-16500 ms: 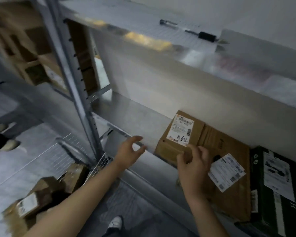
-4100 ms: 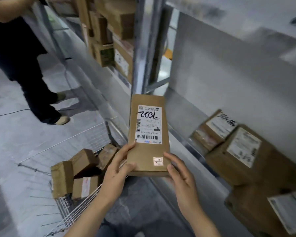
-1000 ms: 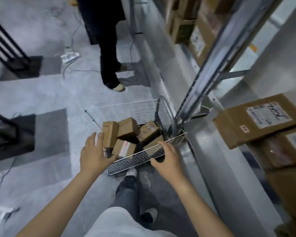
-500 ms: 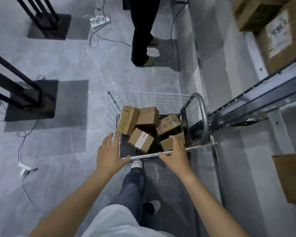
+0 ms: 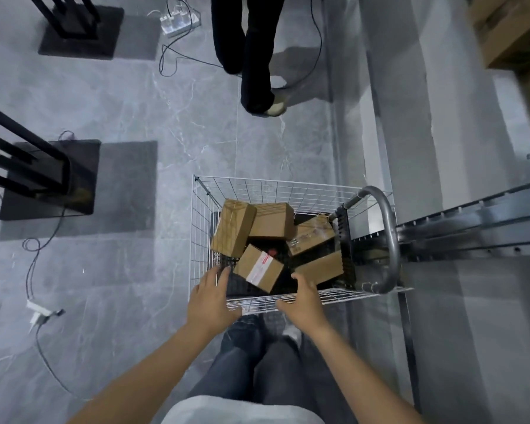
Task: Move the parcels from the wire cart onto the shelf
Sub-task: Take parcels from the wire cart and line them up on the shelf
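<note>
Now that both hands have passed the near rim of the wire cart (image 5: 288, 186), we log: left hand (image 5: 211, 296) and right hand (image 5: 303, 298) empty, fingers loose, labelled parcel (image 5: 260, 267) just ahead between them, next lift to the shelf (image 5: 471, 221) not yet begun.

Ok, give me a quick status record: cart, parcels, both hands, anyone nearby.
cart: wire cart, handle side next to the shelf frame
parcels in cart: five cardboard boxes visible, piled loosely
nearest parcel: labelled box, just ahead of and between the hands
left hand: fingers straight, over the near rim, holds nothing
right hand: fingers relaxed, over the near rim, holds nothing
nearby: person's legs beyond the cart
</note>
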The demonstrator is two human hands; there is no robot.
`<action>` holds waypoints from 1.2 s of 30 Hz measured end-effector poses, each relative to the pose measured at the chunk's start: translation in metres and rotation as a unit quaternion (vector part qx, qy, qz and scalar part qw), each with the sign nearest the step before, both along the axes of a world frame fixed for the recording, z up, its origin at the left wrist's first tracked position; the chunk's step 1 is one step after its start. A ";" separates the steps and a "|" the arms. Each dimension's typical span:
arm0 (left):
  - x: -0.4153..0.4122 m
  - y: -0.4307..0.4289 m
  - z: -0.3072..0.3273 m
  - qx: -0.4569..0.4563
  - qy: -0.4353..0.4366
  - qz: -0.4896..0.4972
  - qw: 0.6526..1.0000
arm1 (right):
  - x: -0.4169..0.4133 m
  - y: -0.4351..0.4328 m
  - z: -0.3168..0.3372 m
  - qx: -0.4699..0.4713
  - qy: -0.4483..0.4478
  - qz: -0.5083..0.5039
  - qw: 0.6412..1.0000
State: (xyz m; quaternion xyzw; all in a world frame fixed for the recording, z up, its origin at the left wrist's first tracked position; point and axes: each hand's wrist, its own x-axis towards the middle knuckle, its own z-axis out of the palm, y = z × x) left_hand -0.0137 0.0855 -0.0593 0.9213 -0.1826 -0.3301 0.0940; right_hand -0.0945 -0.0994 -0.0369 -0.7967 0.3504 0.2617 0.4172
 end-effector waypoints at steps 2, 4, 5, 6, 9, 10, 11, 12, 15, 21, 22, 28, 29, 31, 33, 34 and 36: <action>0.000 -0.004 -0.010 0.010 0.026 0.009 1.000 | 0.000 -0.007 -0.011 0.007 0.025 0.004 1.000; 0.000 -0.009 -0.023 0.018 0.053 0.026 0.998 | 0.002 -0.016 -0.028 0.003 0.042 0.013 0.999; 0.000 -0.011 -0.030 0.020 0.064 0.038 0.997 | 0.003 -0.022 -0.036 0.000 0.050 0.017 0.999; 0.000 -0.014 -0.036 0.021 0.074 0.050 0.996 | 0.006 -0.028 -0.044 -0.001 0.058 0.015 0.998; 0.002 -0.022 -0.060 0.022 0.102 0.087 0.991 | 0.016 -0.044 -0.075 0.013 0.082 -0.009 0.997; 0.004 -0.025 -0.068 0.021 0.114 0.103 0.988 | 0.020 -0.049 -0.086 0.020 0.091 -0.014 0.996; 0.006 -0.028 -0.077 0.017 0.122 0.121 0.985 | 0.023 -0.053 -0.097 0.026 0.096 -0.020 0.995; 0.008 -0.031 -0.086 0.014 0.132 0.138 0.981 | 0.027 -0.058 -0.108 0.031 0.104 -0.029 0.994; 0.015 -0.040 -0.120 -0.004 0.155 0.198 0.968 | 0.035 -0.068 -0.145 0.058 0.127 -0.068 0.988; 0.033 -0.059 -0.204 -0.023 0.177 0.253 0.951 | 0.047 -0.079 -0.228 0.164 0.196 -0.193 0.947; 0.035 -0.060 -0.218 -0.019 0.176 0.255 0.951 | 0.049 -0.079 -0.239 0.177 0.206 -0.204 0.941; 0.046 -0.056 -0.299 -0.049 0.231 0.321 0.917 | 0.060 -0.067 -0.294 0.187 0.223 -0.180 0.940; 0.049 -0.053 -0.311 -0.090 0.249 0.373 0.889 | 0.061 -0.065 -0.301 0.179 0.218 -0.166 0.945; 0.053 -0.050 -0.326 -0.144 0.284 0.459 0.830 | 0.062 -0.062 -0.316 0.164 0.209 -0.140 0.954; 0.058 -0.053 -0.327 -0.148 0.306 0.494 0.800 | 0.063 -0.062 -0.329 0.174 0.209 -0.136 0.953; 0.059 -0.055 -0.331 -0.150 0.321 0.493 0.794 | 0.064 -0.062 -0.332 0.192 0.206 -0.147 0.948; 0.059 -0.060 -0.330 -0.153 0.349 0.502 0.776 | 0.064 -0.061 -0.335 0.233 0.202 -0.187 0.933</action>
